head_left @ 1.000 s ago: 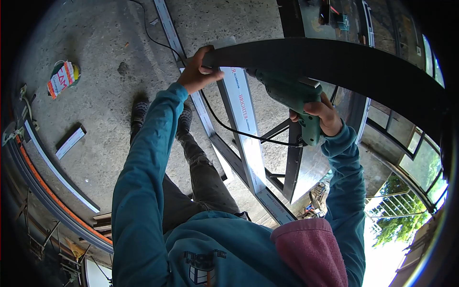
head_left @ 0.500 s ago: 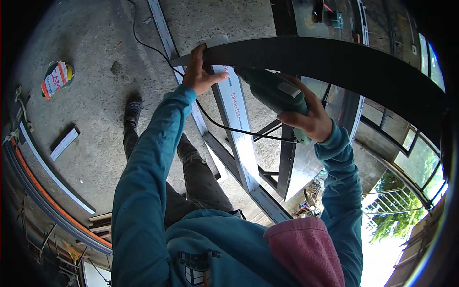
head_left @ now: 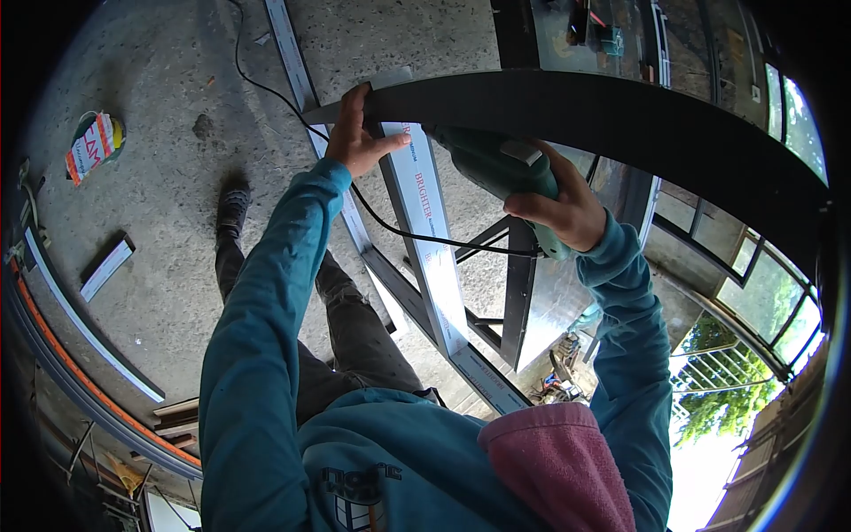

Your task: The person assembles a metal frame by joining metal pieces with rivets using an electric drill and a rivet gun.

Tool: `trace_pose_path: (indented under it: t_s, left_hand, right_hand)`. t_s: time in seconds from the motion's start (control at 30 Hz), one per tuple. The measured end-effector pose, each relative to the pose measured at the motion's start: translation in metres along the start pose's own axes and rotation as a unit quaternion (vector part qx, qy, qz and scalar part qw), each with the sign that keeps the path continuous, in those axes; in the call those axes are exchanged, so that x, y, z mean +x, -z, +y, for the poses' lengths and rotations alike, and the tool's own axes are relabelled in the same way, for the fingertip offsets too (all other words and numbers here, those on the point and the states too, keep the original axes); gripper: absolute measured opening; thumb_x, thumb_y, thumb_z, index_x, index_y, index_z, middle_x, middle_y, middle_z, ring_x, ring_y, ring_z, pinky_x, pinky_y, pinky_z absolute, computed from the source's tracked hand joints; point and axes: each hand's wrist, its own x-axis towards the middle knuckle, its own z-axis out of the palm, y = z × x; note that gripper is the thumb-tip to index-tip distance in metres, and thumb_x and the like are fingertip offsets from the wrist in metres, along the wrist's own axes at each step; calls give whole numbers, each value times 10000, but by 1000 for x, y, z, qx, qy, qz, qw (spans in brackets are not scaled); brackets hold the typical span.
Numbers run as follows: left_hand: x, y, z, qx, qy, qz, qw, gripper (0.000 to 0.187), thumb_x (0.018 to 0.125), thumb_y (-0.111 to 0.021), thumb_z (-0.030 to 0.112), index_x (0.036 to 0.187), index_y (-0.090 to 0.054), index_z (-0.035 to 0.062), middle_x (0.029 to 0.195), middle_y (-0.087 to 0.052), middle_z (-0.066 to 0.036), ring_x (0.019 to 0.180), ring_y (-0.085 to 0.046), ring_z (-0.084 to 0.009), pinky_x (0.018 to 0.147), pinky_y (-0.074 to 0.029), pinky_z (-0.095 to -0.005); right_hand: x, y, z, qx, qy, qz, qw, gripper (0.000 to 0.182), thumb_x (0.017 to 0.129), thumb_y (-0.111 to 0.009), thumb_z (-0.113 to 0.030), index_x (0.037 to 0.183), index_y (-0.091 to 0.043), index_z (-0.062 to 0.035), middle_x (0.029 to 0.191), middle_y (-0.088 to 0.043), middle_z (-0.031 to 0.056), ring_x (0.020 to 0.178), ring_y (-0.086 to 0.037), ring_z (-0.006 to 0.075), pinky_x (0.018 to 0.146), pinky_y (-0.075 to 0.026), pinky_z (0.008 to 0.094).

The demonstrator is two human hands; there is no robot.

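My right hand [head_left: 569, 206] is wrapped around the handle of a green corded power drill [head_left: 493, 167]. The drill points up and left, its front end close under a long dark metal profile [head_left: 567, 99]; whether its tip touches the profile is hidden. At the profile's left end, my left hand [head_left: 358, 140] grips the edge, fingers hooked over it and thumb stretched toward the drill's nose. Below this lies an aluminium profile [head_left: 427, 208] in white film printed "BRIGHTER". The drill's black cord [head_left: 390, 220] runs across that film and under my left forearm.
On the concrete floor [head_left: 168, 222] stand a bucket [head_left: 93, 146] with a printed label and a short profile offcut [head_left: 107, 268]. Long profiles [head_left: 89, 328] lie at far left. Tools [head_left: 563, 371] are piled at lower right. A pink towel [head_left: 554, 461] hangs on my chest.
The view has shifted slightly, moving most things a little left. Both hands keep their holds, and the drill's nose stays close to the dark profile.
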Motion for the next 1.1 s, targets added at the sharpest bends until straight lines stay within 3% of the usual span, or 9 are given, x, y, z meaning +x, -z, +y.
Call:
trace_pose_path:
  t_s: [0.37, 0.43, 0.5, 0.8, 0.87, 0.93, 1.0, 1.1]
  left_hand:
    - [1, 0, -6, 10, -15, 0, 1000, 978, 606, -836, 302, 1339, -255, 21, 1243, -355, -187, 1124, -493, -325, 894, -526, -389]
    - [1, 0, -7, 45, -22, -10, 999, 976, 632, -820, 230, 1355, -194, 32, 1246, -377, -193, 1121, -495, -299, 913, -504, -377]
    - [1, 1, -8, 79, -26, -20, 996, 984, 657, -803, 157, 1370, -133, 43, 1249, -399, -198, 1119, -497, -273, 933, -482, -365]
    - [0, -2, -2, 47, 4, -16, 999, 964, 670, -781, 85, 1373, -123, 29, 1246, -396, -198, 1112, -501, -268, 916, -494, -365]
    - [1, -2, -4, 46, 6, -20, 999, 965, 670, -781, 88, 1374, -124, 32, 1249, -394, -201, 1115, -499, -269, 924, -489, -370]
    - [2, -1, -8, 47, 7, -24, 999, 966, 670, -782, 91, 1375, -124, 36, 1251, -392, -204, 1119, -497, -270, 932, -484, -375]
    - [0, -3, -8, 20, -4, 2, 1000, 962, 616, -837, 220, 1342, -239, 18, 1253, -353, -192, 1127, -492, -321, 911, -507, -373]
    - [1, -3, -8, 9, -9, 5, 1000, 956, 618, -835, 208, 1342, -240, 18, 1248, -361, -198, 1129, -492, -319, 911, -507, -375]
  right_hand:
    - [5, 5, -16, -13, -49, -20, 999, 699, 643, -733, -234, 1240, -457, 3, 1111, -517, 158, 1006, -521, 245, 883, -415, 342]
    - [8, 8, -17, -30, -49, -20, 998, 692, 629, -739, -229, 1225, -470, -2, 1123, -508, 163, 1022, -517, 254, 885, -416, 349]
    - [12, 10, -13, -164, 5, -27, 986, 680, 609, -749, -221, 1202, -489, -13, 1130, -494, 173, 1046, -508, 274, 893, -410, 364]
    - [12, 10, -6, -154, 17, -10, 988, 636, 591, -781, -209, 1152, -526, -51, 1064, -512, 158, 951, -545, 283, 827, -452, 362]
    - [14, 17, 9, -254, 146, -25, 956, 610, 586, -782, -210, 1124, -540, -52, 1048, -518, 156, 920, -554, 285, 808, -461, 355]
    - [15, 19, 17, -244, 137, -27, 960, 606, 583, -781, -213, 1115, -542, -50, 1043, -520, 156, 909, -555, 285, 793, -468, 355]
    - [15, 16, 9, -233, 126, -30, 964, 602, 579, -780, -216, 1107, -545, -48, 1038, -523, 156, 897, -556, 285, 778, -475, 355]
    - [15, 7, -8, -151, 45, -6, 988, 604, 575, -776, -219, 1106, -545, -47, 1038, -525, 152, 888, -557, 283, 754, -484, 350]
